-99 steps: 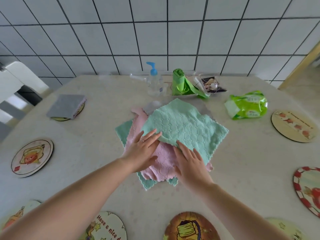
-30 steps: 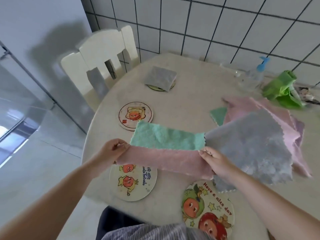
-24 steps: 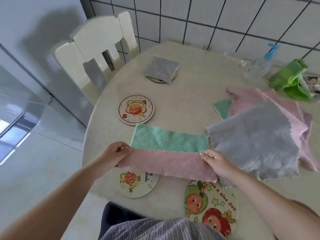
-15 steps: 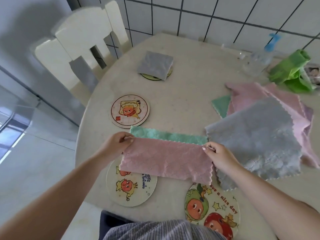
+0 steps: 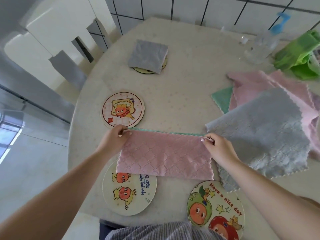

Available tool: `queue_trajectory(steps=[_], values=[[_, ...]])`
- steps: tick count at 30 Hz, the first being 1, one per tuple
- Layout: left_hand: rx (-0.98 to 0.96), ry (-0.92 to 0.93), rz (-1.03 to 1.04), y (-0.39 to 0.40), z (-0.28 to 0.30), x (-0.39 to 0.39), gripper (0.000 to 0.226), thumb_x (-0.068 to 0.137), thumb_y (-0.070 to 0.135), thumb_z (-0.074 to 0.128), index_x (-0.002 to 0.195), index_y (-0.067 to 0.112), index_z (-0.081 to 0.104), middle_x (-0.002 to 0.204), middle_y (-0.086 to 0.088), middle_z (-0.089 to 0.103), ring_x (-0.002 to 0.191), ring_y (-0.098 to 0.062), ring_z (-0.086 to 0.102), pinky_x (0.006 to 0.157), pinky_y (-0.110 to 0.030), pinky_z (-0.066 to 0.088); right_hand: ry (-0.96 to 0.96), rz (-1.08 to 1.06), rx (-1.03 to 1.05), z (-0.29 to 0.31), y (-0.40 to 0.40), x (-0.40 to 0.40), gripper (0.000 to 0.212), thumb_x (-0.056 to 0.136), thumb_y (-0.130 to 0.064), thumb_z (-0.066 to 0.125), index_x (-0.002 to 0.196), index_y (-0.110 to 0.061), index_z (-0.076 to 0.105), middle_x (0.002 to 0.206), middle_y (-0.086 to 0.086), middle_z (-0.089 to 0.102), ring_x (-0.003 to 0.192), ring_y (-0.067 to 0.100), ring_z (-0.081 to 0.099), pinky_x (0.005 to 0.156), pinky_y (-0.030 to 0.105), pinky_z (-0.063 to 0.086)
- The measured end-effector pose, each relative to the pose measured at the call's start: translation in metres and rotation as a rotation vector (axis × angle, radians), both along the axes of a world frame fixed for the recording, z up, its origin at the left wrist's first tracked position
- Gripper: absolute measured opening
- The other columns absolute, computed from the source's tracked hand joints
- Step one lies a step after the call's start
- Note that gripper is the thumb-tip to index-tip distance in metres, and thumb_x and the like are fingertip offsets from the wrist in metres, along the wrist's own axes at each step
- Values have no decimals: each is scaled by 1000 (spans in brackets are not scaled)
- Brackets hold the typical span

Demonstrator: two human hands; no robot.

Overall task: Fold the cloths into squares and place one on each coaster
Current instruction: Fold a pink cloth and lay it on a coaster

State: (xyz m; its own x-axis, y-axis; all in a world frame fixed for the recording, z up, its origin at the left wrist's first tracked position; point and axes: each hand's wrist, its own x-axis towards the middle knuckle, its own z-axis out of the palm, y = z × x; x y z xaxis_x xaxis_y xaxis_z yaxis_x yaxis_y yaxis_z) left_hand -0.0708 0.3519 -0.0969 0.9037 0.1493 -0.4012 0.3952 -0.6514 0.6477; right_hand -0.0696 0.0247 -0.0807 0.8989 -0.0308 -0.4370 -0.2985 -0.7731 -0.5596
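A pink-and-green cloth [image 5: 164, 155] lies folded in half near the table's front edge, pink side up, a thin green strip showing along its far edge. My left hand [image 5: 114, 139] pinches its far left corner and my right hand [image 5: 216, 146] pinches its far right corner. The cloth partly covers a round coaster [image 5: 129, 191] with orange cartoon figures. Bare coasters lie beyond it [image 5: 122, 110] and at the front right [image 5: 216, 207]. A grey folded cloth [image 5: 148, 55] sits on a far coaster [image 5: 147, 71].
A pile of unfolded cloths lies to the right, a grey one [image 5: 263, 132] on top of pink [image 5: 270, 82] and green [image 5: 222, 98] ones. A pump bottle [image 5: 266, 35] and a green bag [image 5: 299, 54] stand at the back right. A white chair [image 5: 57, 32] is at the left.
Both hands have carried the cloth's near edge over to the far edge, so the pink side now covers nearly all of the green. The view has tilted down.
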Motion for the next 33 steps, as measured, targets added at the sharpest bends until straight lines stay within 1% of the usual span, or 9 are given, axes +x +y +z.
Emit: queue_trajectory(steps=[4,12,16,19,21,24,27,31,33], values=[[54,-24,6,-1,-3,4,9,92,25,53,93,17,56,88,1,58,84,-17,54,72,-26,39,-4,-9,-21,-3,1,4,12,93,-31,51,89,-23,59,74,-6,61,67,10,54,59,22,40],[134,-40,46,-1,-13,11,26,91,36,53,97,12,60,84,1,57,75,-15,52,57,-20,36,8,-22,-44,-7,3,11,14,93,-27,47,88,-22,59,68,-3,59,62,15,54,54,28,39],[200,-28,78,-2,-12,15,23,91,32,54,104,13,59,94,-3,61,80,-17,55,62,-24,41,-10,-29,-72,-8,4,12,15,93,-29,47,94,-19,60,69,-5,58,63,13,54,52,26,37],[188,-149,146,-6,-6,5,29,89,27,57,114,14,53,106,-1,58,88,-16,55,71,-26,45,-39,-109,-28,-3,7,9,18,92,-30,50,106,-21,55,87,-8,60,73,12,56,57,26,42],[260,-353,30,-14,-1,-10,31,90,30,54,115,13,54,112,-1,55,98,-17,54,83,-33,47,-176,-70,-59,2,10,-2,29,90,-30,53,118,-21,51,113,-3,56,97,13,53,76,27,44],[249,-493,-272,-40,1,-38,29,90,25,50,116,16,58,119,1,56,114,-12,47,98,-38,42,-360,203,-118,8,26,-25,38,91,-27,51,128,-21,48,139,-4,41,131,13,33,107,30,21],[323,-481,-546,-72,-11,-56,37,91,22,46,127,16,55,131,2,55,128,-12,39,111,-39,28,-331,480,-181,0,55,-44,49,89,-26,40,138,-22,39,149,-1,30,140,17,21,114,40,6],[450,-410,-657,-81,-27,-52,48,94,33,34,135,12,46,142,-4,45,137,-18,31,113,-48,24,-282,629,-344,-28,77,-54,55,83,-37,56,133,-16,47,147,10,37,136,25,33,107,58,24],[511,-382,-691,-76,-30,-49,51,93,37,34,136,11,44,144,-5,42,138,-20,29,112,-52,25,-288,651,-410,-37,71,-52,56,83,-47,48,132,-19,50,144,11,41,134,25,37,105,58,23]])
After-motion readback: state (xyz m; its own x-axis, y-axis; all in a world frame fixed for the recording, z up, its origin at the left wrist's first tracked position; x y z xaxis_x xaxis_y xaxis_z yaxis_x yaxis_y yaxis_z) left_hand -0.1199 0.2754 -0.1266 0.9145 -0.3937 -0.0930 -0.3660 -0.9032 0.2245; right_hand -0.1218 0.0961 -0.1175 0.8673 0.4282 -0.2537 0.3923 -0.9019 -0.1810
